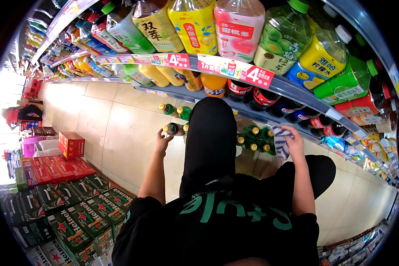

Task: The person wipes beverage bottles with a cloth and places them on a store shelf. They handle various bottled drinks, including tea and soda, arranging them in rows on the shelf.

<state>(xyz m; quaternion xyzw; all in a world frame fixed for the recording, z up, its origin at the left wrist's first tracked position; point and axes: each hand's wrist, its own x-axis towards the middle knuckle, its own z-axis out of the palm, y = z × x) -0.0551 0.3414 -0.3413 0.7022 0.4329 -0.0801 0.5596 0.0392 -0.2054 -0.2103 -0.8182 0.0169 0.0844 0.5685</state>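
My left hand (162, 142) reaches down to the left of my bent knee. Its thumb and fingers are around a dark bottle with a yellow cap (175, 129), which stands on the floor. Just beyond it are green bottles with yellow caps (184, 113), and my knee partly covers this group. A striped purple-and-white cloth (281, 141) hangs from my right hand (295, 142), pinched in its fingers. Left of the cloth, several green yellow-capped bottles (253, 139) are packed together on the floor, close to the lowest shelf.
Large drink bottles (239, 30) line the shelf ahead, above a price-label strip (236, 71). Cola and orange soda bottles (213, 84) fill the low shelf (183, 94). Stacked beer cartons (76, 222) and a red box (71, 145) stand at left on the tiled floor (126, 133).
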